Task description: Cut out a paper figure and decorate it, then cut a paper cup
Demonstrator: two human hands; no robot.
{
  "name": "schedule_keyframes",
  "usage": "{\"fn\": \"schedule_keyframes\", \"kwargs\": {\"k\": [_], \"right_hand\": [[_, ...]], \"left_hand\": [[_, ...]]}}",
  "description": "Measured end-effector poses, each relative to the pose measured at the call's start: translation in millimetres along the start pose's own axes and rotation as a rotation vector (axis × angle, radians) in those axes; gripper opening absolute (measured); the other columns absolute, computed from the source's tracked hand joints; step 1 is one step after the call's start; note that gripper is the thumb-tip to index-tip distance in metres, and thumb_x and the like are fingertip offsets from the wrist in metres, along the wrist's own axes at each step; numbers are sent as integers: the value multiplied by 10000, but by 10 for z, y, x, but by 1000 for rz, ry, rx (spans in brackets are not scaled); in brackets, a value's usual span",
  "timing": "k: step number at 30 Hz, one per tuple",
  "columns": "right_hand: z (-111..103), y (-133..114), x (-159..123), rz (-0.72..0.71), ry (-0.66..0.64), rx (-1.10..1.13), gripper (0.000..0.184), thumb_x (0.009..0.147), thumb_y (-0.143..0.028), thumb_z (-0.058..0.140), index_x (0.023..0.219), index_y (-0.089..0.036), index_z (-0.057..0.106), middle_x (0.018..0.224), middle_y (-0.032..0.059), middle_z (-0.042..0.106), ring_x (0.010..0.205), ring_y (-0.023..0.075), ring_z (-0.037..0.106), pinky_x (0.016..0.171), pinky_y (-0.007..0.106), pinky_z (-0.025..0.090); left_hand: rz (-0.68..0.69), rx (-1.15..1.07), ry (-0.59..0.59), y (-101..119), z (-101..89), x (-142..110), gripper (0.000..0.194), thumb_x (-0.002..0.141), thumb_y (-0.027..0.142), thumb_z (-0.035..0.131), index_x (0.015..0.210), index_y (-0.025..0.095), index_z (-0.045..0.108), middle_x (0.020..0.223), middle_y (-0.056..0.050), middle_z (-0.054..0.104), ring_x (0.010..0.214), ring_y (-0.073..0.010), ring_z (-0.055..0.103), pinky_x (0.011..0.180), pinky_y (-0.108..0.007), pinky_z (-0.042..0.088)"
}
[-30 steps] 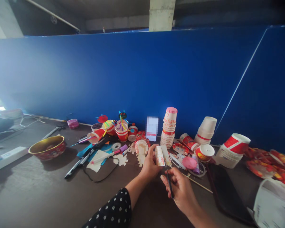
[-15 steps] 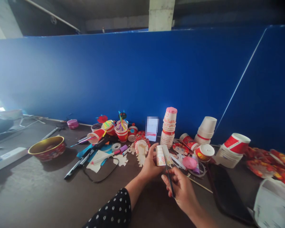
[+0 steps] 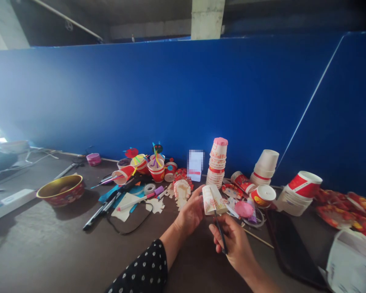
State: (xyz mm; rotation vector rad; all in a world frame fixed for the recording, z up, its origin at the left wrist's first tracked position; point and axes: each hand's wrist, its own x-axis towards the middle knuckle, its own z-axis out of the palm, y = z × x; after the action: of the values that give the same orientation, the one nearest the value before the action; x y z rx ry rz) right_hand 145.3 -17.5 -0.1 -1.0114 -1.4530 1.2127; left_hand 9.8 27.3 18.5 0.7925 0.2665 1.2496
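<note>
Paper cup piece (image 3: 213, 199) between both hands (image 3: 189, 213) (image 3: 234, 244)

White paper cup piece (image 3: 213, 200), red print, tilted, slim black tool (image 3: 221, 233) beneath

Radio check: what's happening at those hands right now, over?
Left hand gripping curved piece of red-printed white paper. Right hand pinching thin black tool, its upper end at the paper's lower edge. Pink round piece lying just beyond, over.

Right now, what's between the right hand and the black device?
Head view: a thin wooden stick lies there, between the right hand and the black device.
</note>
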Motion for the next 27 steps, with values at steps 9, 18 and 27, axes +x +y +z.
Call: {"fn": "schedule_keyframes", "kwargs": {"k": [9,18,27], "right_hand": [[24,3,-14,15,-63,23,298,757,-434,628,871,-176,530,536,-63,510,401,67,461,385,176,399],[28,24,-15,71,-114,37,299,760,-435,626,868,-177,520,539,-64,516,413,69,476,404,179,403],[28,27,-8,68,-130,25,287,776,-430,610,874,-179,511,565,-60,507,450,82,485,424,200,414]], "left_hand": [[-150,14,195,-79,-8,32,423,731,455,598,937,86,616,817,-104,669,765,-209,618,650,-275,455],[-149,-67,319,-28,-2,20,323,749,313,564,961,71,588,821,-118,666,789,-226,633,738,-331,482],[-122,-82,376,-55,-41,64,409,733,338,602,1085,141,534,886,-85,656,766,-203,636,688,-316,506]]}}
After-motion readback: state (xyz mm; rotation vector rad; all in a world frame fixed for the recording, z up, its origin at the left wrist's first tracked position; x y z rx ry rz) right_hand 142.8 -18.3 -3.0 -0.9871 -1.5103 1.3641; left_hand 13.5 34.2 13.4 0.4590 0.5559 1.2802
